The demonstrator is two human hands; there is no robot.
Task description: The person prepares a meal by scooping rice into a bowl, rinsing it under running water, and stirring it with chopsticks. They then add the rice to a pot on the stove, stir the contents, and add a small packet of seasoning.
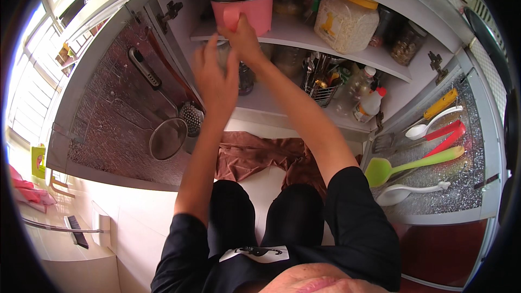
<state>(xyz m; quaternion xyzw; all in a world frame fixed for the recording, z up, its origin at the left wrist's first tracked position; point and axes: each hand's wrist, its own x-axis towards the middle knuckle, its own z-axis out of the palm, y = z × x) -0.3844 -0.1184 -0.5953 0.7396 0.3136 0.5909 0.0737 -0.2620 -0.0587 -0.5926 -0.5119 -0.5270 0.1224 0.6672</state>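
Observation:
A pink pot (254, 14) with a dark rim stands on the upper cabinet shelf (291, 40) at the left. My right hand (244, 42) is closed around the lower part of its pink handle, which faces me. Just below and to the left, my left hand (215, 75) is raised with its fingers apart, slightly blurred, holding nothing. Behind it a glass jar (246, 79) on the lower shelf is partly hidden. To the right of the pot, a clear plastic jar (346, 20) with a yellow lid holds pale flakes or grains.
Lower shelf: a wire basket (324, 95) of cutlery and a white bottle (368, 106) with a red cap. The open left door (101, 130) carries a strainer (168, 139); the right door carries a green spatula (378, 172) and white ladle (392, 195). A brown cloth (256, 150) lies below.

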